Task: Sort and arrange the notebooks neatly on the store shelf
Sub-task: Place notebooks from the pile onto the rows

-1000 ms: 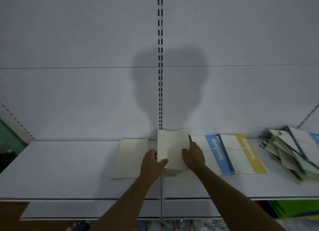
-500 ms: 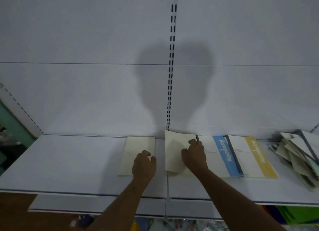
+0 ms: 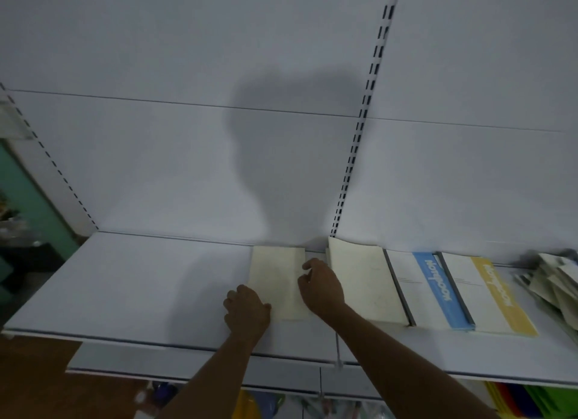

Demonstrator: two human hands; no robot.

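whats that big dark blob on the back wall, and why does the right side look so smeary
Head view: the blob is a soft shadow on the white back panel, above the left hand and right hand at the plain cream notebook. Head view: the messy pile of notebooks at the right edge is blurred, and the slotted upright bows from wide-angle distortion.

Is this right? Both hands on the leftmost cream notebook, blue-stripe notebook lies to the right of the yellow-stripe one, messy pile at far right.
One thing is off. In the head view the blue-stripe notebook lies to the left of the yellow-stripe notebook, not the right. The rest holds: left hand and right hand are on the leftmost cream notebook, and the messy pile sits at far right.
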